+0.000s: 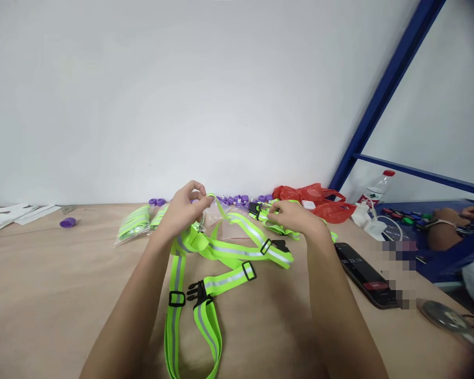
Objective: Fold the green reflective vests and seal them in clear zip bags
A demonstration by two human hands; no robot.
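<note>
My left hand (187,206) pinches a neon green reflective strap (235,250) near its upper end. From there the strap runs down over the table in loops, with black slide buckles and a black side-release buckle (198,292) at the front. To the right, my right hand (290,215) has its fingers curled together over a second bundle of green straps (274,225); whether it grips any of it cannot be made out. A black buckle (255,210) lies just left of those fingers.
Bagged green straps (135,223) lie left of my hands, a purple cap (68,222) farther left. Purple pieces (237,200) line the wall beside a red bag (319,197). A phone (365,273) sits right of my forearm. Another person's hands (448,223) show beyond a blue frame (383,100).
</note>
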